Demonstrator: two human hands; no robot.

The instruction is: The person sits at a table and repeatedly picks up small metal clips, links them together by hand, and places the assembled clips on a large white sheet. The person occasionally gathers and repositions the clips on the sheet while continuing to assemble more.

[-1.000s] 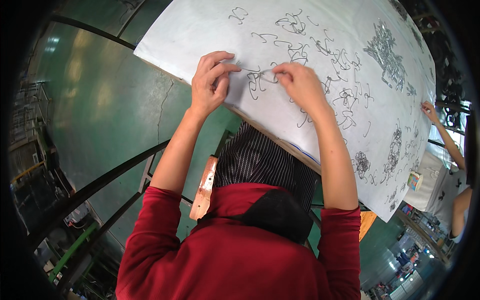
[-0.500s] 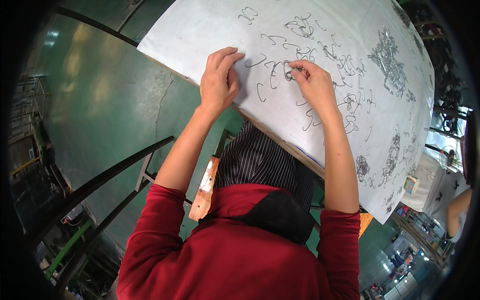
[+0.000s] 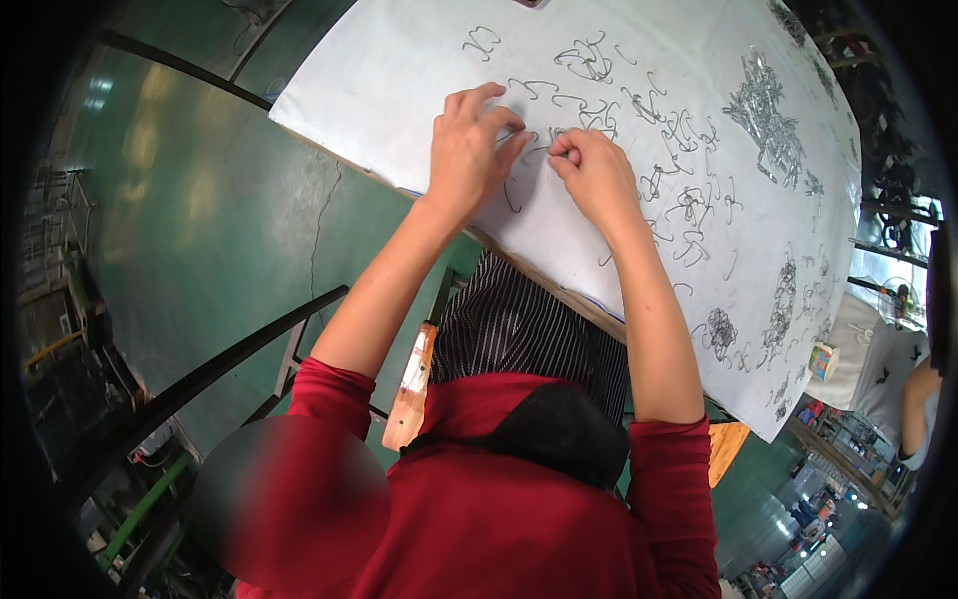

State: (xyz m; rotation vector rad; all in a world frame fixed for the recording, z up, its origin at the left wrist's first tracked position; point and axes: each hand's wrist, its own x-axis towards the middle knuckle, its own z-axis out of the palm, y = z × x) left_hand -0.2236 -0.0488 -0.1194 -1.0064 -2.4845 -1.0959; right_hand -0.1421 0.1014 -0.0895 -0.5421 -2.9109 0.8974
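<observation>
Thin, dark S-shaped wire hooks lie scattered over a white-covered table (image 3: 359,100). My right hand (image 3: 599,175) is closed in a pinch near the middle of them, and a wire hook (image 3: 536,152) sticks out to the left from its fingertips. To its left, my left hand (image 3: 467,150) hovers low over the sheet, thumb and forefinger curved and slightly apart. A hook shows behind the gap between those two fingers, and I see nothing gripped there. Another single hook (image 3: 512,196) lies just below the left fingertips.
Toward the right lie a heap of shiny metal pieces (image 3: 766,115) and dense piles of dark wire pieces (image 3: 720,329). A small box (image 3: 823,361) sits by the right edge. Another person's arm (image 3: 918,404) shows at far right. Black metal rails (image 3: 230,364) stand at left.
My left hand has moved right, toward the hooks, its thumb and forefinger coming closer together. My right hand has drawn left with a hook in its pinch, so the hands are nearer each other.
</observation>
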